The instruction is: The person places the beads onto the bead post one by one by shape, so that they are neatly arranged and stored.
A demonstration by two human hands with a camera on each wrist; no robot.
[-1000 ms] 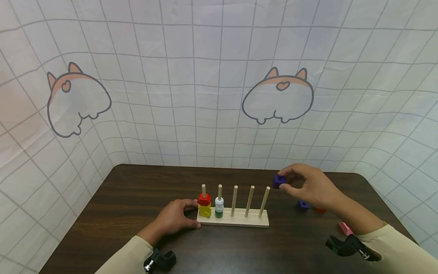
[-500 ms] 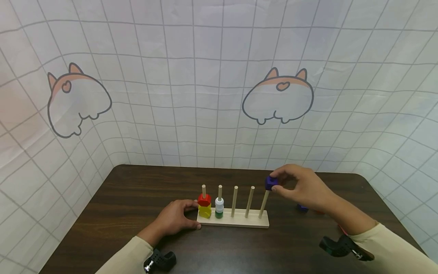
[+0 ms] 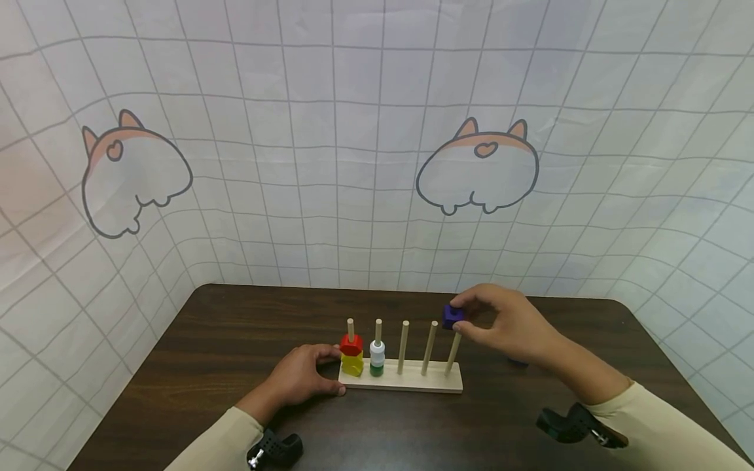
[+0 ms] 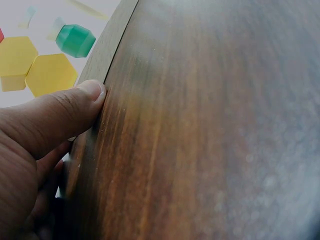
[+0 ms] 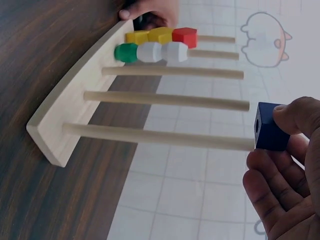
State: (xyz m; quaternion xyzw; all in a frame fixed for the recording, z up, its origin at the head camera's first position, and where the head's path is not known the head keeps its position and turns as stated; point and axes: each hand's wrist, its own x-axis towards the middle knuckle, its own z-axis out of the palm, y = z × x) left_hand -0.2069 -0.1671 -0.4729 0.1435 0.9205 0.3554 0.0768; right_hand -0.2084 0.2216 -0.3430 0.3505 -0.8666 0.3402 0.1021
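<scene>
A wooden peg stand [image 3: 400,383] with a row of upright pegs lies across the table. My left hand [image 3: 297,374] grips its left end, thumb along the front edge in the left wrist view. Yellow beads [image 3: 352,364] topped by a red bead [image 3: 351,345] fill the leftmost peg. Beside them, white beads [image 3: 377,352] sit over a green bead [image 3: 376,370]. The other pegs are bare. My right hand [image 3: 509,327] pinches a dark blue cube bead [image 5: 271,127] between thumb and fingers. Its hole faces the pegs, just beyond the tips of the two rightmost ones.
The dark wood table [image 3: 247,320] stretches around the stand. A small dark blue piece [image 3: 518,362] shows partly from under the right hand. Behind the table hangs a white grid-patterned cloth [image 3: 353,163].
My right hand has carried the cube bead leftward, from right of the rightmost peg to above the pegs' right end. It now covers the red and pink pieces on the table. The left hand stays put.
</scene>
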